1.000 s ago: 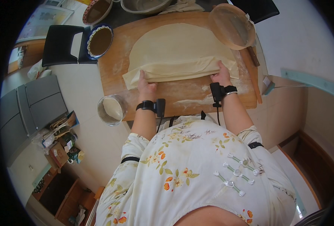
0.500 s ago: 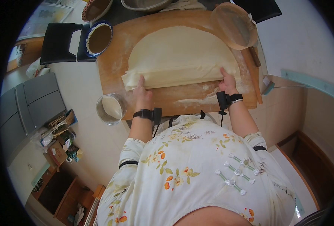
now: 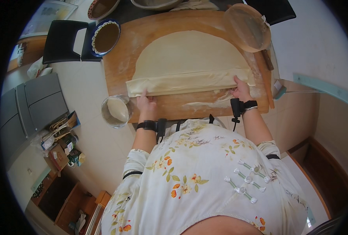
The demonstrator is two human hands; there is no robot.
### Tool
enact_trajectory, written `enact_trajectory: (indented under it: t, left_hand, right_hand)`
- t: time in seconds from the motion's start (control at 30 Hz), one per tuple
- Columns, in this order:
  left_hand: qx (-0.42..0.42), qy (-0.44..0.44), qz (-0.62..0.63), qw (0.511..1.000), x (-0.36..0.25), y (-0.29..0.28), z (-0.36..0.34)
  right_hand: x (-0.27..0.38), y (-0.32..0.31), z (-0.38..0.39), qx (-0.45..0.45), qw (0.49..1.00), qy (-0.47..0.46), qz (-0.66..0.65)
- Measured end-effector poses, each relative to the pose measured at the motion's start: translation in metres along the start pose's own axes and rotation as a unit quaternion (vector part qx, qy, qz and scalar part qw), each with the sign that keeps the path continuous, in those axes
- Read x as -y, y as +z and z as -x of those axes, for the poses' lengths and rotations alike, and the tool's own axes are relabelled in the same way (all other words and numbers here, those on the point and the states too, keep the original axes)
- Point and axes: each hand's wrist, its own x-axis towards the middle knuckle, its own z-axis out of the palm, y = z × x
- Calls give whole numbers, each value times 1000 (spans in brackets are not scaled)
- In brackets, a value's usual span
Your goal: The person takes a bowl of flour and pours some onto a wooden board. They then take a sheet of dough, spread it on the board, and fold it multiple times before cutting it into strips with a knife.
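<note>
A large thin sheet of pale dough (image 3: pixel 189 58) lies on a floured wooden board (image 3: pixel 121 58). Its near edge is folded into a long flat band (image 3: pixel 185 83) across the board. My left hand (image 3: pixel 145 104) presses on the band's left end, fingers flat on the fold. My right hand (image 3: pixel 241 88) grips the band's right end. Both wrists wear black straps.
A glass bowl of flour (image 3: pixel 117 111) stands left of the board's near corner. A blue-rimmed dish of brown filling (image 3: pixel 105 37) sits at the far left. A round sieve-like lid (image 3: pixel 248 26) rests at the board's far right, a knife (image 3: pixel 267 59) beside it.
Both hands have drawn apart toward the band's ends, and the folded edge has been turned over once more, away from me.
</note>
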Motion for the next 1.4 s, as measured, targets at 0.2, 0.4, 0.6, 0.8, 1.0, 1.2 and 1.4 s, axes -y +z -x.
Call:
enact_trajectory:
  t: [0.2, 0.4, 0.6, 0.8, 1.0, 1.2, 1.4]
  left_hand:
    - [-11, -53, 82, 995, -30, -21, -39]
    - [-15, 162, -199, 966, -28, -4, -8]
    - [35, 528, -579, 620, -33, 18, 48]
    - [232, 267, -581, 733, -27, 13, 55]
    - [-8, -207, -160, 965, -3, -19, 38]
    - [-45, -197, -57, 978, -10, -8, 21]
    - [29, -96, -250, 963, -6, 2, 5]
  right_hand:
    - [-2, -4, -6, 6, 1000, 1, 19]
    - [11, -35, 14, 76, 992, 19, 99]
    - [42, 1, 82, 19, 823, -95, 560]
    - [20, 31, 104, 47, 617, -392, 681]
    - [-31, 12, 68, 76, 990, 109, 38]
    - [-50, 33, 61, -51, 991, 85, -90]
    - [-38, 32, 37, -76, 990, -73, 95]
